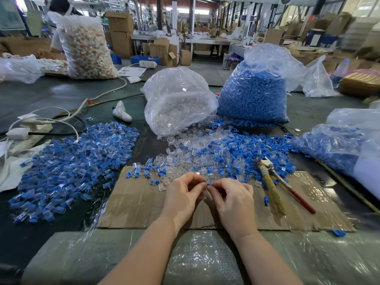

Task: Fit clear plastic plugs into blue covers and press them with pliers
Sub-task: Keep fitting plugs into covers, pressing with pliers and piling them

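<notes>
Factory hall, cartons and benches behind; work done on a dark counter [61, 93] with a flattened cardboard sheet [139, 204] laid at its near edge. Left hand [182, 195] and right hand [234, 199] meet over the middle of the cardboard, fingertips pinched together on one small piece; a speck of blue cover [208, 184] shows between them. Whether the clear plug is already seated in it cannot be told, fingers hide it. Both hands grasping, neither free. Just beyond the fingertips, toward the far edge of the cardboard: mixed loose heap of clear plugs and blue covers [207, 157]. Toward the counter's left edge: large pile of assembled blue-and-clear pieces [70, 163]. Further back, mid-counter: bag of clear plugs [176, 99], mouth spilling forward; beside it to the right, bag of blue covers [253, 93]; another bag of blue parts [339, 140] at the right edge. Pliers [275, 186] lie on the right part of the cardboard, untouched, long axis running from the heap diagonally toward the near right corner, handles pointing nearward, one wrapped in yellowish tape, one red. Judgement: step in hand is the fit by fingers; pressing not yet done. The pliers lie right of the right hand and near it, so that hand is the closer one to reach the handles while the left keeps the piece.
</notes>
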### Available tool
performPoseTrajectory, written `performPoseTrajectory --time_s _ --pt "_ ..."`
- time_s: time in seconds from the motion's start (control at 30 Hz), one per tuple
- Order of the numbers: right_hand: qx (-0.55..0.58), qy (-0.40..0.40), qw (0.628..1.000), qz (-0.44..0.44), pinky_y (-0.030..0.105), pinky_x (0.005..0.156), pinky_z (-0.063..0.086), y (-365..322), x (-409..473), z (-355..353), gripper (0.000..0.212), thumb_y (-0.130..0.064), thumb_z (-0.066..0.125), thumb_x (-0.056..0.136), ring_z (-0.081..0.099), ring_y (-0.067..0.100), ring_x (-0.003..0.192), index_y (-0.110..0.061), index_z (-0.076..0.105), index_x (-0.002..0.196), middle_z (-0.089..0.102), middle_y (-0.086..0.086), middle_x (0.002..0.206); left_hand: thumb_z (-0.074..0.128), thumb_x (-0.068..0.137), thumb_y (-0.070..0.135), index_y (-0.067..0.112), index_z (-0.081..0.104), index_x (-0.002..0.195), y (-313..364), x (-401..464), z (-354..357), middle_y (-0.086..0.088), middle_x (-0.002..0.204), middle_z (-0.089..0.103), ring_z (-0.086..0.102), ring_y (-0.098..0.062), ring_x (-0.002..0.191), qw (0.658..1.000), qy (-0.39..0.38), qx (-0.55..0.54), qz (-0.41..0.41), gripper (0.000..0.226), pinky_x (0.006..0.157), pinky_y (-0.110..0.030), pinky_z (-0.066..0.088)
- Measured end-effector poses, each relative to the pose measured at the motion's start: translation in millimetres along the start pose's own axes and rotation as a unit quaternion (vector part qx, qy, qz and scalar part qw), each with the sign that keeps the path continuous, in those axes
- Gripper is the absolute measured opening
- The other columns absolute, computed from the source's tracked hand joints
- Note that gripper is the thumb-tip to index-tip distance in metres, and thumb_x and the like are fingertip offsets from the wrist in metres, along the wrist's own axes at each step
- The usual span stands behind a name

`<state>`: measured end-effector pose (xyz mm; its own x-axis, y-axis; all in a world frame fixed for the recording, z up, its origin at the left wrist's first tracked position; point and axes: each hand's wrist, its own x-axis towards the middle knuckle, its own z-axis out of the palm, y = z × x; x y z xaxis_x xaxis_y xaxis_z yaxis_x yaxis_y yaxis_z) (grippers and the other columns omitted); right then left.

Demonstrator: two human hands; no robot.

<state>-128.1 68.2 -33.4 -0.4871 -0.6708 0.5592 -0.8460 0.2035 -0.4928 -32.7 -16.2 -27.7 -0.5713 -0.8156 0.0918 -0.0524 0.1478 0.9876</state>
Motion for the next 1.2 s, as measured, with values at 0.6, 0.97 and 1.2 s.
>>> performPoseTrajectory --time_s 0.6,0.97,1.2 --pt "0.015 -0.017 0.999 -0.043 0.033 0.070 0.036 -5 0 -9 0.019 -0.033 0.066 0.079 0.059 0.016 0.076 -0.022 0.072 0.093 0.062 -0.009 0.080 0.064 0.084 0.002 0.020 0.066 0.082 -1 0 -1 -0.001 0.075 0.068 0.063 -0.006 0.067 0.999 -0.004 0.017 0.028 0.018 0.063 -0.016 0.050" --pt "-0.243 -0.039 0.934 0.258 0.044 0.100 0.029 30 34 -51 0.046 -0.044 0.040 0.095 0.044 0.029 0.119 -0.017 0.042 0.132 0.049 0.013 0.130 0.062 0.084 -0.001 0.010 0.066 0.087 2 1 -3 -0.002 0.077 0.066 0.062 -0.001 0.063 1.000 -0.011 -0.024 -0.004 0.012 0.062 -0.015 0.052" --pt "-0.276 -0.224 0.858 0.370 0.050 0.102 0.028 57 45 -67 0.047 -0.043 0.048 0.089 0.038 0.033 0.125 -0.017 0.038 0.126 0.040 0.015 0.138 0.061 0.085 -0.002 0.009 0.065 0.088 3 2 -3 -0.004 0.079 0.064 0.062 -0.001 0.062 0.999 -0.005 -0.050 -0.017 0.012 0.062 -0.017 0.053"
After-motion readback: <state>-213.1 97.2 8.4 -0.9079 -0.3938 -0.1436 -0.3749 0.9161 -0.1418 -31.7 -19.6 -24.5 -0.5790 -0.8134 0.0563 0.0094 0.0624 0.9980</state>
